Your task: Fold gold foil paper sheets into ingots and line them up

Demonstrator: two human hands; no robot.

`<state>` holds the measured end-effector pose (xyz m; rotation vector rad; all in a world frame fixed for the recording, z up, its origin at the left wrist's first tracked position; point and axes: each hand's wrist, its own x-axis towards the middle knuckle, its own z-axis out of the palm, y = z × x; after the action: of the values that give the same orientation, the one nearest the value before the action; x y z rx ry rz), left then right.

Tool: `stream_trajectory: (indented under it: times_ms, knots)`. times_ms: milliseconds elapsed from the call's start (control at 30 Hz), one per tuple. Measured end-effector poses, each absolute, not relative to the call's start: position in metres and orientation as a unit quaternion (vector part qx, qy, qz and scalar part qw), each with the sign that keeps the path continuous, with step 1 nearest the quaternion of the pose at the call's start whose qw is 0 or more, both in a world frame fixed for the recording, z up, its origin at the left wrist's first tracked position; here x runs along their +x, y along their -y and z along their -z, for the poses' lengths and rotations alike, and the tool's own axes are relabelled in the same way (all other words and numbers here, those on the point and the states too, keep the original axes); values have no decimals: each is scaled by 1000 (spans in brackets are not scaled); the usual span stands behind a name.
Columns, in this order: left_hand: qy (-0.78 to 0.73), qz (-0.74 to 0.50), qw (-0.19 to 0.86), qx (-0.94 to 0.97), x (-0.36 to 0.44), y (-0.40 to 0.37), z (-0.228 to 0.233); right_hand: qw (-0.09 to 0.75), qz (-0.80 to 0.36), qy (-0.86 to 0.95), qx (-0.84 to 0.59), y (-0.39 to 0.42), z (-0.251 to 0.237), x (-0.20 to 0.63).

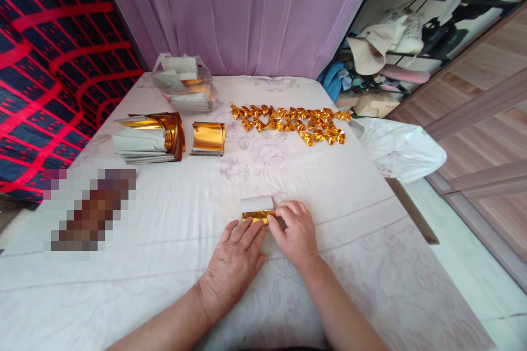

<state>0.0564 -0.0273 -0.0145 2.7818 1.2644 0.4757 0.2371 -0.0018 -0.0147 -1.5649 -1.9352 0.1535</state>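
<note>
Near the front edge of the table [173, 285], both hands press on 1 small gold foil sheet [257, 210], which is partly folded, white side up at the top. The left hand [234, 258] lies flat with fingers stretched out, tips touching the sheet's lower left edge. The right hand [294, 233] has its fingers curled down on the sheet's right end. Farther back lie a row of folded gold pieces [292, 120], 2 foil stacks [164, 137] and a plastic bag [185, 85].
</note>
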Motion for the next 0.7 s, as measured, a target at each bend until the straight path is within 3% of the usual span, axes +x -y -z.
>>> stream_trajectory:
  times_ms: [700]
  knots:
    - [-413, -141, 41, 899, 58, 27, 12, 312, -55, 725, -611, 2, 17, 236]
